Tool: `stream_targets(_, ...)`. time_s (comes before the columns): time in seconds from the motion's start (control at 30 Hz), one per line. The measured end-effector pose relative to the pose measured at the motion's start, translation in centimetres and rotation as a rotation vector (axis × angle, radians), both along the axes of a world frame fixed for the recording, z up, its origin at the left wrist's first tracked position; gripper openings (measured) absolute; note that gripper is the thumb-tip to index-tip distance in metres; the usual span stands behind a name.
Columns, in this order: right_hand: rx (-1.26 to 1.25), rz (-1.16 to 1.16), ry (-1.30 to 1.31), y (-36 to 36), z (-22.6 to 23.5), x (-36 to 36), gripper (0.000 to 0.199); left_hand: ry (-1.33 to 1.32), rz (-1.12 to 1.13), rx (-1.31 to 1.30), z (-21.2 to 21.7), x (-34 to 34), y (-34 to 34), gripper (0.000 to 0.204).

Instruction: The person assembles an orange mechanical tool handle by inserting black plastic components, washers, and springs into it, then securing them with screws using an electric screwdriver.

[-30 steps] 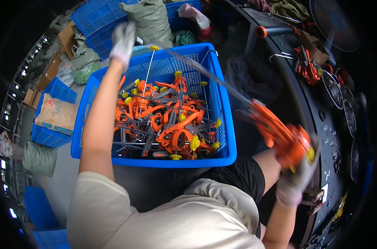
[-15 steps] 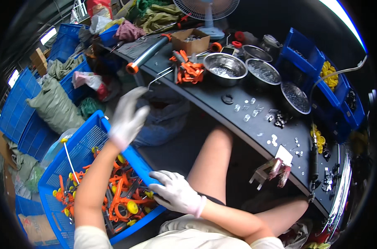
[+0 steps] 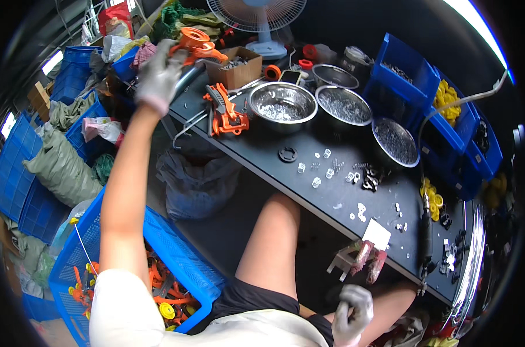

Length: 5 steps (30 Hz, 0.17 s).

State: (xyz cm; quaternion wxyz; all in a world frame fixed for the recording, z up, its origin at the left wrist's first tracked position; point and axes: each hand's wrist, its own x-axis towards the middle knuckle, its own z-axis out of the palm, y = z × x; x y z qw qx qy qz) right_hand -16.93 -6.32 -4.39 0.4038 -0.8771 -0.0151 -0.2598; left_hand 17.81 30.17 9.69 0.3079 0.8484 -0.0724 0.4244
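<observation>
My left hand (image 3: pixel 161 75), in a light glove, is stretched out over the far left end of the workbench. It grips an orange plastic tool part (image 3: pixel 196 43) with a ring-shaped collar, which looks like a caulking gun handle. The fingers partly hide the part. Beneath it lies a grey tube (image 3: pixel 190 76). More orange handles (image 3: pixel 227 113) lie on the bench to the right. My right hand (image 3: pixel 352 312), also gloved, is raised above my right thigh. Its fingers are loosely bent, the thumb stands apart, and nothing shows in it.
A blue basket (image 3: pixel 181 243) of orange and yellow parts stands at my left. On the bench (image 3: pixel 262 156) are metal bowls (image 3: pixel 282 85), loose springs (image 3: pixel 330 173), a cardboard box (image 3: pixel 237 75) and blue bins (image 3: pixel 404 63). A bracket with wrapped prongs (image 3: pixel 360 260) juts from the front edge.
My left hand has gone from empty above the basket to the far bench end, now gripping an orange part. My right hand has left the basket rim and moved right. The view has shifted.
</observation>
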Motion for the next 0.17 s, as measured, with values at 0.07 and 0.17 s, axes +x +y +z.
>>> stream_targets(0.07, -0.200, -0.024, -0.122, 1.1, -0.3, 3.6, 0.044, -0.223, -0.469, -0.238, -0.4, -5.6, -2.0, 0.021)
stream_targets(0.17, -0.189, 0.334, -0.212, 5.0, 0.4, 8.1, 0.084, 0.131, -0.506, -0.117, -1.1, -12.9, -4.8, 0.030)
